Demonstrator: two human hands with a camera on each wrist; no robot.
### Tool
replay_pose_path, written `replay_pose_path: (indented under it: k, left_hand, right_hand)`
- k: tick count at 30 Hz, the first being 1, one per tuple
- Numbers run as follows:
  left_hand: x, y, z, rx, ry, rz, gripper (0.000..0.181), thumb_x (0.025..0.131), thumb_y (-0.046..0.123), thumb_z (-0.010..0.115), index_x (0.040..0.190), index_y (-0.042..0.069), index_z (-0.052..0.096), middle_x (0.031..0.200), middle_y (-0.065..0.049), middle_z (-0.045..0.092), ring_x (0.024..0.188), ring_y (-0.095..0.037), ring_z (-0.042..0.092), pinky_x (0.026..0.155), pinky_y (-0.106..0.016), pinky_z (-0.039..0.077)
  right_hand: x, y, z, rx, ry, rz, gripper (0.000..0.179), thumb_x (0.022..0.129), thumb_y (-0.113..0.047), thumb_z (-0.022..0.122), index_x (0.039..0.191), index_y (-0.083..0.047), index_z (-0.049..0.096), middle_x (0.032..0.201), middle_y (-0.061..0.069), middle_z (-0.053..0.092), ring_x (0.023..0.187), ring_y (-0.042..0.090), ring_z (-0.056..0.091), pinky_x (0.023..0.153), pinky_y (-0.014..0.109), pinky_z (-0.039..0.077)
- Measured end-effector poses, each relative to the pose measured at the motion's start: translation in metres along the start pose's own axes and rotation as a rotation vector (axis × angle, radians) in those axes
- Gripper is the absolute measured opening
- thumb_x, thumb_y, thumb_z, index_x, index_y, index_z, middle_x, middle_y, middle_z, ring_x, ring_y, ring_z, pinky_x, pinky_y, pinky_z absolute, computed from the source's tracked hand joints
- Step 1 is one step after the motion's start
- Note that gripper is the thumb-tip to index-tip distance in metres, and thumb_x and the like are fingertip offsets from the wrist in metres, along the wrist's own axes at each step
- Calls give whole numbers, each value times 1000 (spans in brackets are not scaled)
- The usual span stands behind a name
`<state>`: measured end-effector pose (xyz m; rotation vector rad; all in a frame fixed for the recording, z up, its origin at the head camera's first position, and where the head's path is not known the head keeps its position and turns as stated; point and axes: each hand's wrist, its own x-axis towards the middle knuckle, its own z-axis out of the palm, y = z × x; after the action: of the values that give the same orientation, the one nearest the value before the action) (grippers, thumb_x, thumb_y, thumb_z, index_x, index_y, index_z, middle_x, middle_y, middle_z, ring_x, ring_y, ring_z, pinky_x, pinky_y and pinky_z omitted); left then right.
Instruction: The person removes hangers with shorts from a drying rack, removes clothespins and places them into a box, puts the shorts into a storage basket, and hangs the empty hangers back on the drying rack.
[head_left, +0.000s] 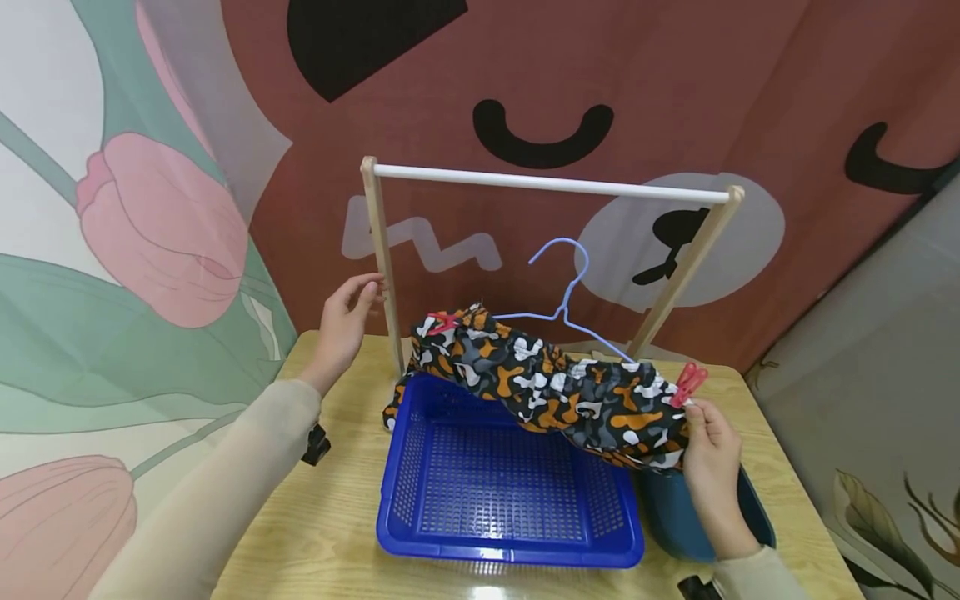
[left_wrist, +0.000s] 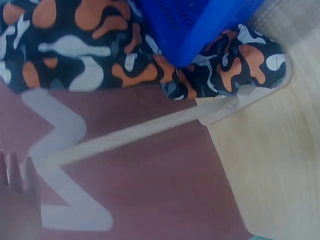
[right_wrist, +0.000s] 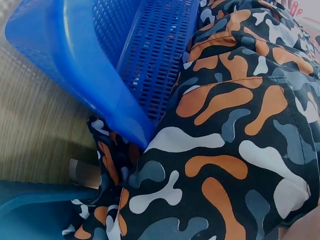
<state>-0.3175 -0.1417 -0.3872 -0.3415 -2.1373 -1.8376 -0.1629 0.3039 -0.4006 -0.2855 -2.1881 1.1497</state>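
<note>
Camouflage-patterned pants point(head_left: 525, 379) in black, orange, white and grey hang from a light blue hanger point(head_left: 564, 308), behind and partly over a blue basket point(head_left: 510, 553). One red clothespin point(head_left: 442, 323) grips the left end of the waistband, and another red clothespin point(head_left: 687, 385) grips the right end. My right hand point(head_left: 712, 458) pinches the pants' right corner just below that clothespin. My left hand point(head_left: 347, 329), fingers loosely bent and holding nothing, is beside the left post of a wooden rack point(head_left: 381, 242); whether it touches the post I cannot tell. The hanger's hook is below the rack's white rail point(head_left: 547, 181), apart from it.
A teal bin point(head_left: 667, 521) stands on the wooden table point(head_left: 330, 500), right of the basket and partly under the pants. In the left wrist view, pants fabric lies over the rack's foot point(left_wrist: 215, 117). A printed curtain point(head_left: 420, 92) hangs behind.
</note>
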Motion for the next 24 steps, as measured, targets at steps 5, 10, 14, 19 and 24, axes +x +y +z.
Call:
replay_pose_path:
  k: [5, 10, 14, 19, 24]
  left_hand:
    - [-4, 8, 12, 90, -166, -22, 42, 105, 37, 46, 137, 13, 58, 135, -10, 59, 121, -28, 54, 97, -45, 45]
    - [-5, 13, 27, 263, -382, -25, 41, 105, 34, 47, 142, 19, 54, 141, -5, 53, 123, -26, 51, 100, -50, 42]
    - [-4, 16, 36, 345, -472, -32, 39, 106, 28, 48, 145, 22, 52, 101, -8, 66, 69, -21, 56, 69, -41, 49]
    - [1, 19, 38, 404, -494, 9, 35, 102, 13, 56, 137, 13, 59, 84, -9, 65, 45, -14, 33, 50, -31, 36]
    - [4, 20, 35, 463, -560, -3, 23, 100, 10, 60, 121, 7, 67, 86, -10, 68, 46, -14, 37, 46, -28, 34]
  right_hand:
    - [-2, -1, 0, -9, 13, 15, 27, 105, -11, 48, 95, 5, 66, 80, -27, 55, 75, -1, 48, 66, 15, 36]
    - [-4, -1, 0, -13, 21, 68, 27, 106, -12, 46, 97, 4, 66, 81, -26, 54, 75, 0, 48, 62, 15, 37]
    - [-5, -2, 0, 3, 29, 89, 28, 106, -13, 46, 97, 5, 65, 81, -25, 55, 76, 0, 49, 62, 14, 38]
    - [-6, -4, 0, 15, 30, 85, 28, 106, -14, 47, 96, 6, 64, 80, -24, 57, 68, 0, 50, 55, 15, 40]
    - [-6, -5, 0, -1, 12, 83, 27, 106, -15, 48, 97, 4, 65, 79, -22, 57, 55, 5, 48, 43, 19, 38]
